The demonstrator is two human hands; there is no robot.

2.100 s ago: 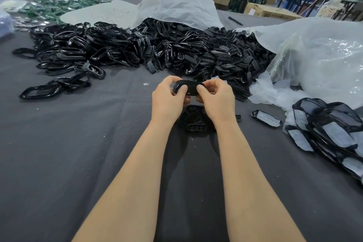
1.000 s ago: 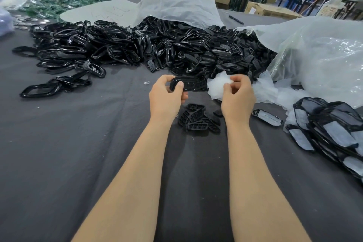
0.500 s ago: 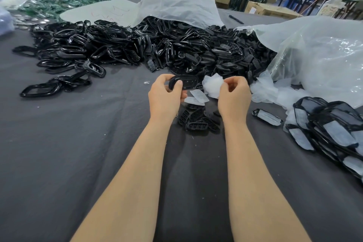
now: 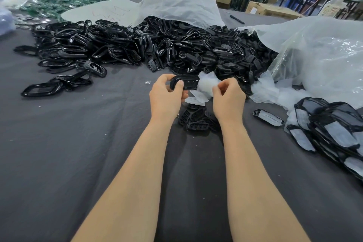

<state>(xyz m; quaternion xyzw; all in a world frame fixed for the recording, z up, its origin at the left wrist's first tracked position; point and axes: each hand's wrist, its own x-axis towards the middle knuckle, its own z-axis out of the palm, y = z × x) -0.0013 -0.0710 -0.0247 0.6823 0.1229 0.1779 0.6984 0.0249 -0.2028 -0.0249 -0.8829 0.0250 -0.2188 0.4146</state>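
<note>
Two bare forearms reach out over the grey cloth of the table [image 4: 59, 153]. Between the wrists a small pile of black button pads [image 4: 198, 120] lies on the cloth, and just beyond it are a few loose white film scraps [image 4: 196, 100].

The left hand [image 4: 167, 94] is clamped on a black plastic shell [image 4: 186, 82]. Its thumb lies across the near face and its fingers curl round the far edge, holding the shell above the table, just in front of the big heap. No brand or label can be read on the shell. The right hand [image 4: 228, 97] pinches a crumpled piece of white film [image 4: 205, 86] between thumb and curled fingertips. The film touches the shell's right end.

To the right, one film-wrapped black piece [image 4: 268, 117] lies alone. Farther right is a stack of wrapped pieces [image 4: 334, 124].

Behind the hands a broad heap of black frames and shells [image 4: 157, 49] spreads across the table, spilling from a clear plastic bag [image 4: 314, 55] on the right and a white bag [image 4: 176, 0] at the middle. A white sheet [image 4: 110, 11] by the heap carries faint red marks, too pale to read. Far left are green parts [image 4: 59, 2], and far right is a black pen [image 4: 237, 19]. Cardboard cartons [image 4: 271, 11] stand beyond the table's edge.
</note>
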